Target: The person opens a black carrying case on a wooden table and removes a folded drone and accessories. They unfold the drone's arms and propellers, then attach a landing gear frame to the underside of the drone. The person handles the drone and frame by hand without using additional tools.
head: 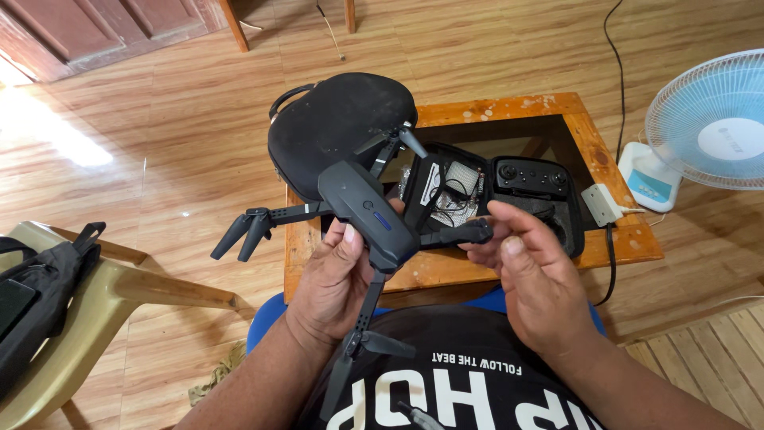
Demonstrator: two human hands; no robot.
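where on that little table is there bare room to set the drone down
Little: the open case covers most of the table. Bare strips are the front edge below the case and the right rim by the white adapter. The left hand holds the drone.

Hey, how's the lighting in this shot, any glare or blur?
Head view: sunlight blows out the wooden floor at upper left; the drone and both hands, left hand and right hand, are sharp and evenly lit; the fan looks slightly stretched at the right edge.
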